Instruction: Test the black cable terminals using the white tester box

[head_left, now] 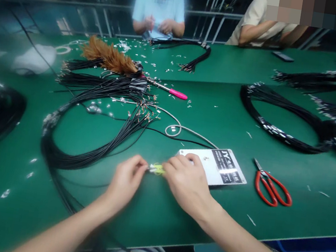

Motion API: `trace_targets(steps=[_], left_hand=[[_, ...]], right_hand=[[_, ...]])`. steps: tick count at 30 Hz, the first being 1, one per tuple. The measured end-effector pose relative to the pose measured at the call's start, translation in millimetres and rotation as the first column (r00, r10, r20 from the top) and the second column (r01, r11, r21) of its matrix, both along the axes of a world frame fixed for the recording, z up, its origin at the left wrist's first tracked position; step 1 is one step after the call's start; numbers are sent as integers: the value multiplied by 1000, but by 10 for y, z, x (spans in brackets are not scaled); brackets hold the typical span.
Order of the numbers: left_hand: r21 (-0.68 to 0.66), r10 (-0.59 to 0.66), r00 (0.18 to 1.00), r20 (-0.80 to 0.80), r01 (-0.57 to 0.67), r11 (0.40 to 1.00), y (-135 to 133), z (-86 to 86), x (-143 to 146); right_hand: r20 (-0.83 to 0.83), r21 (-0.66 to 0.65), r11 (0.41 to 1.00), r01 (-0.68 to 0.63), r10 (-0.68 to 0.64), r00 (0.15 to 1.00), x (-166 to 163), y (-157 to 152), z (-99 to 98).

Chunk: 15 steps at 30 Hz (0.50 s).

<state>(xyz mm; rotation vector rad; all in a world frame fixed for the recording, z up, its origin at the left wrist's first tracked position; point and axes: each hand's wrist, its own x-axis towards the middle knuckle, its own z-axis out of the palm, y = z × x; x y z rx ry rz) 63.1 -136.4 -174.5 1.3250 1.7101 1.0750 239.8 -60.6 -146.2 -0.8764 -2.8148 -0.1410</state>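
Observation:
My left hand [125,182] and my right hand [187,180] meet over the green table [174,211], both pinching a small yellow-green connector [157,168] with a pale end between their fingertips. Just behind my right hand lies a white metal plate [215,167] with a black label, fed by a grey cable [176,128]. A large loop of black wires [91,131] with bare metal tips lies to the left of my left hand. The part of the connector inside my fingers is hidden.
Red-handled scissors [270,187] lie right of the plate. A feather duster [115,59] with a pink handle rests further back. More black wire bundles [289,119] sit on the right. Wire scraps litter the table. Two people [158,11] sit at the far side.

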Motion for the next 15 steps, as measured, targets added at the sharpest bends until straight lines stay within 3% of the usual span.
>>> trace_targets(steps=[6,15], left_hand=[[-13,15,992,124,-14,1000,-46,44,-18],[23,6,995,-97,-4,1000,-22,-50,39]], right_hand=[[-4,-8,1000,7,-7,1000,-3,1,-1],[-10,-14,1000,9,-9,1000,4,5,2]])
